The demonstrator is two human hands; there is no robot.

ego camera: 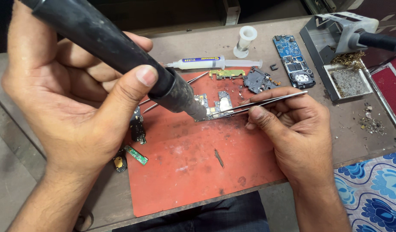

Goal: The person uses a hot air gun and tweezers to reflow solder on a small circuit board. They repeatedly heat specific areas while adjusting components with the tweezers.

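Two tools over circuit board (215, 105), between left hand (73, 94) and right hand (292, 129).

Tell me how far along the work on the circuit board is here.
Done, by the look: boards lie stripped out on the red mat, a blue board set aside. In hand: the left hand aims a black hot-air wand at the small board, where the right hand holds tweezers. Left: nothing reassembled.

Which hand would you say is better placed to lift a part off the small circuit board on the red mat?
Probably the right hand: its tweezers already point at the circuit board, tips at its edge. The left hand is occupied, its grip around the black heating tool.
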